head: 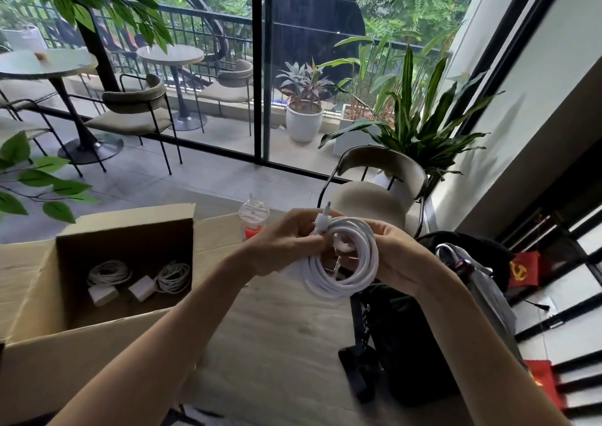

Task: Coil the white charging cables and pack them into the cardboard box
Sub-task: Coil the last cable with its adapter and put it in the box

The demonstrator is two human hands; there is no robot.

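Cable [325, 284] is coiled, held above the surface [277, 334], just right of the box [35, 298]. Left hand [286, 241] pinches the plug end; right hand [399, 257] grips the loops. Best bet: tuck that end through, loops tight, then lower it beside the 2 coils [109, 270] inside. Chair [368, 197] beyond, then glass doors [260, 67].

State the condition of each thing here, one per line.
cardboard box: open.
packed cables: two, coiled, lying inside the cardboard box.
white charging cable: coiled, not yet boxed.
left hand: grips the white charging cable.
right hand: grips the white charging cable.
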